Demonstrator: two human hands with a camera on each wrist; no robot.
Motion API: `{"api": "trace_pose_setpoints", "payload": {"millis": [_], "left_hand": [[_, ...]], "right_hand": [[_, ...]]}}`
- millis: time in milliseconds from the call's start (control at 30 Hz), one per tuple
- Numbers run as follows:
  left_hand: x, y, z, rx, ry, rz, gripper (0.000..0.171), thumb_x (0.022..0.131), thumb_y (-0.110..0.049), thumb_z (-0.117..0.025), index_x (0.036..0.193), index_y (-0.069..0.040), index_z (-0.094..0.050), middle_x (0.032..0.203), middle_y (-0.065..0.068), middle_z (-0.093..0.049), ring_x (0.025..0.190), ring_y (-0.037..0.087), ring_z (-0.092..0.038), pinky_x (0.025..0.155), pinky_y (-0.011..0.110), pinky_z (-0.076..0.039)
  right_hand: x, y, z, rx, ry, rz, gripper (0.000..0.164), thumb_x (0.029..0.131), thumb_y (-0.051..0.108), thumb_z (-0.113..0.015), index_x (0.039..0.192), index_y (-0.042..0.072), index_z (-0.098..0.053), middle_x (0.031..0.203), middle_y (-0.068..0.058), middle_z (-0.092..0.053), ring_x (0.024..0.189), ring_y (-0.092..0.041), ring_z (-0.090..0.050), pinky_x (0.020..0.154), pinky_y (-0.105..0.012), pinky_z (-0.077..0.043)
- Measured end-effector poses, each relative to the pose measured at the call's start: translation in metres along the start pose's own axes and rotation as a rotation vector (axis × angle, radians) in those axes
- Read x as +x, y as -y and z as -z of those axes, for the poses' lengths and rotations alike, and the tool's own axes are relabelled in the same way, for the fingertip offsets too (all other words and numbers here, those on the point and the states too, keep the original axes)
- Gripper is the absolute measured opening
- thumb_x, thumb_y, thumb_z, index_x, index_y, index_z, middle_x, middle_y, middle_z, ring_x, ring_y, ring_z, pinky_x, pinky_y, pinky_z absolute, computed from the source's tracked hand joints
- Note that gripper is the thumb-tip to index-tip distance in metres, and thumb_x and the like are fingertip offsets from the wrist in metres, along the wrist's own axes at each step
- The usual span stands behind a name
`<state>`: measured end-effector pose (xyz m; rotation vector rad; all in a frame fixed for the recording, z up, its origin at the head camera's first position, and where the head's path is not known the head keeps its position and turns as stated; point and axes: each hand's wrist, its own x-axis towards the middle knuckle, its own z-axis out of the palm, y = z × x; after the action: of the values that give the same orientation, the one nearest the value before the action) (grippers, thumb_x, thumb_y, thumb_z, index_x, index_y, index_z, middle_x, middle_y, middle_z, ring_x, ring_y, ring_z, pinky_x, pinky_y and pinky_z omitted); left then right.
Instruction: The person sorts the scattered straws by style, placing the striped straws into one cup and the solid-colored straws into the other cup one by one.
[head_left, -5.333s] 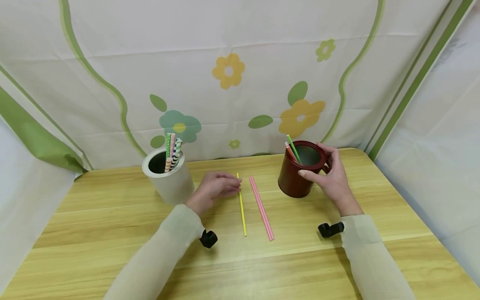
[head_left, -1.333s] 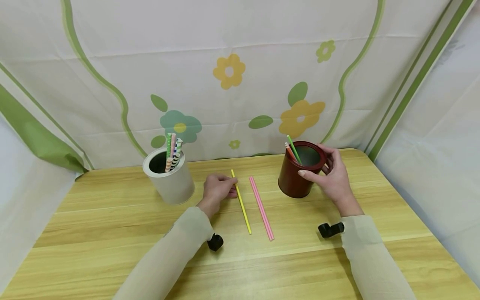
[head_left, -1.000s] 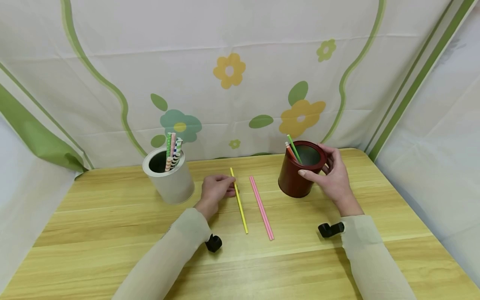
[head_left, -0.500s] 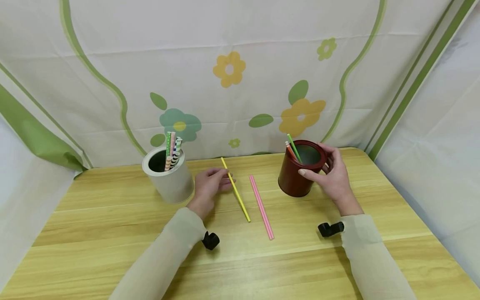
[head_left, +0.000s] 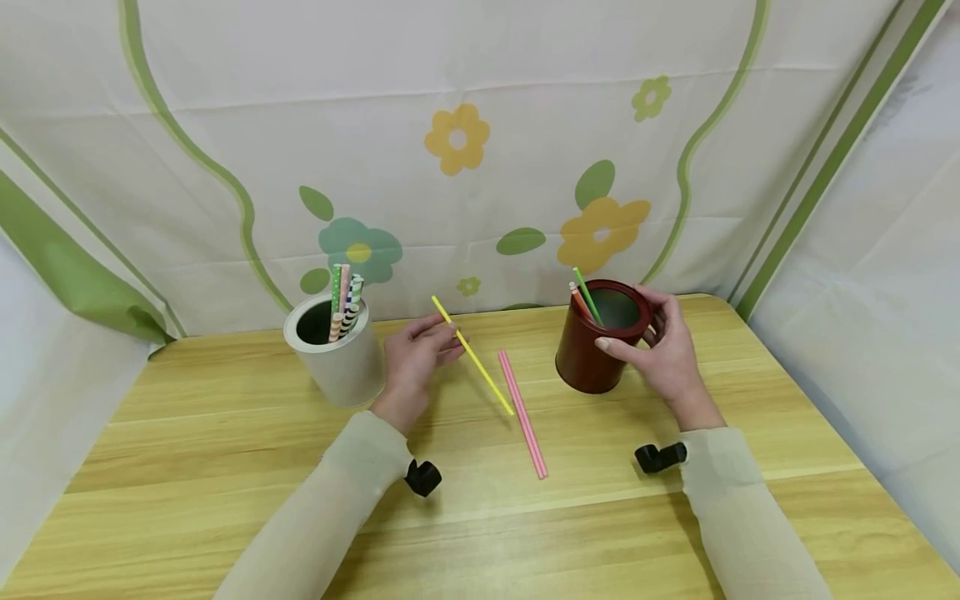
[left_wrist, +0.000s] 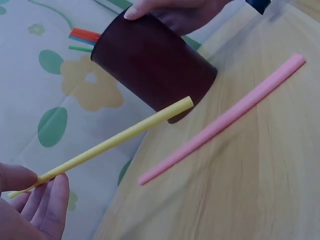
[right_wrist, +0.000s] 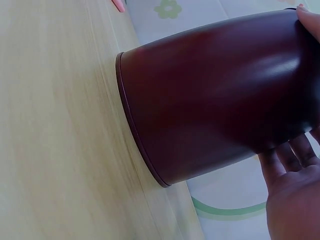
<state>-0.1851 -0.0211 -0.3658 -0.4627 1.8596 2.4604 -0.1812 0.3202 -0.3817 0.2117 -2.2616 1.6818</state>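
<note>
My left hand (head_left: 415,360) pinches a yellow straw (head_left: 483,372) between thumb and fingers near its upper end. Lifted off the table, the straw slants down to the right; in the left wrist view the yellow straw (left_wrist: 125,135) points toward the dark red canister (left_wrist: 155,65). My right hand (head_left: 669,362) grips that upright canister (head_left: 587,362) by the rim and side, thumb in front and fingers behind. A green straw (head_left: 587,293) and a few others, one orange, lean inside it. Two pink straws (head_left: 522,414) lie side by side between the hands.
A white canister (head_left: 348,371) stands left of my left hand, holding several patterned straws (head_left: 336,296), dotted and striped. Everything stands on a wooden table (head_left: 225,483). A flower-printed curtain (head_left: 525,158) hangs behind the table's back edge.
The yellow straw, first lying on the table beneath my left fingers, has been pinched and raised. It has tilted, its lower end swinging right toward the pink straws. My right hand and the canister stay put.
</note>
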Motion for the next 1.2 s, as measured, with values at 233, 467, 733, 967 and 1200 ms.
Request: {"api": "trace_pose_setpoints", "payload": {"millis": [233, 467, 733, 967, 1200], "left_hand": [[-0.01, -0.013, -0.01, -0.019, 0.023, -0.066, 0.036, 0.101, -0.006, -0.075, 0.136, 0.001, -0.066, 0.121, 0.019, -0.074, 0.09, 0.017, -0.079, 0.089, 0.033, -0.068], [-0.019, -0.028, -0.024, -0.044, 0.04, -0.143, 0.025, 0.1, -0.005, -0.077, 0.124, 0.001, -0.072, 0.111, 0.015, -0.074, 0.092, 0.02, -0.08, 0.093, 0.035, -0.068], [-0.03, -0.048, -0.036, -0.06, 0.067, -0.206, 0.024, 0.101, -0.006, -0.076, 0.124, -0.001, -0.07, 0.11, 0.013, -0.072, 0.091, 0.018, -0.08, 0.093, 0.034, -0.068], [-0.038, -0.065, -0.048, -0.125, 0.111, -0.303, 0.029, 0.1, -0.003, -0.076, 0.125, 0.007, -0.066, 0.103, 0.01, -0.072, 0.089, 0.016, -0.08, 0.092, 0.033, -0.068], [-0.043, -0.075, -0.058, -0.17, 0.119, -0.323, 0.025, 0.1, 0.0, -0.075, 0.122, 0.007, -0.066, 0.1, 0.008, -0.071, 0.096, 0.024, -0.08, 0.092, 0.034, -0.068]], "right_hand": [[0.0, 0.0, -0.001, 0.005, 0.005, -0.008, 0.084, 0.086, 0.004, -0.089, 0.155, 0.012, -0.042, 0.148, 0.006, -0.054, 0.132, -0.007, -0.054, 0.105, -0.006, -0.048], [0.0, 0.001, 0.0, 0.001, 0.005, -0.007, 0.085, 0.086, 0.003, -0.089, 0.157, 0.012, -0.042, 0.149, 0.006, -0.054, 0.131, -0.006, -0.054, 0.105, -0.005, -0.048], [0.0, 0.001, -0.001, 0.008, 0.005, -0.004, 0.086, 0.085, 0.002, -0.089, 0.156, 0.011, -0.042, 0.148, 0.006, -0.055, 0.131, -0.005, -0.054, 0.104, -0.006, -0.049], [-0.001, 0.002, 0.0, 0.006, 0.002, -0.006, 0.086, 0.085, 0.001, -0.088, 0.157, 0.011, -0.041, 0.15, 0.005, -0.054, 0.132, -0.005, -0.054, 0.105, -0.006, -0.049], [0.0, 0.002, -0.001, 0.013, -0.003, -0.001, 0.086, 0.085, 0.0, -0.088, 0.156, 0.011, -0.042, 0.149, 0.007, -0.054, 0.131, -0.005, -0.054, 0.105, -0.006, -0.049]]}}
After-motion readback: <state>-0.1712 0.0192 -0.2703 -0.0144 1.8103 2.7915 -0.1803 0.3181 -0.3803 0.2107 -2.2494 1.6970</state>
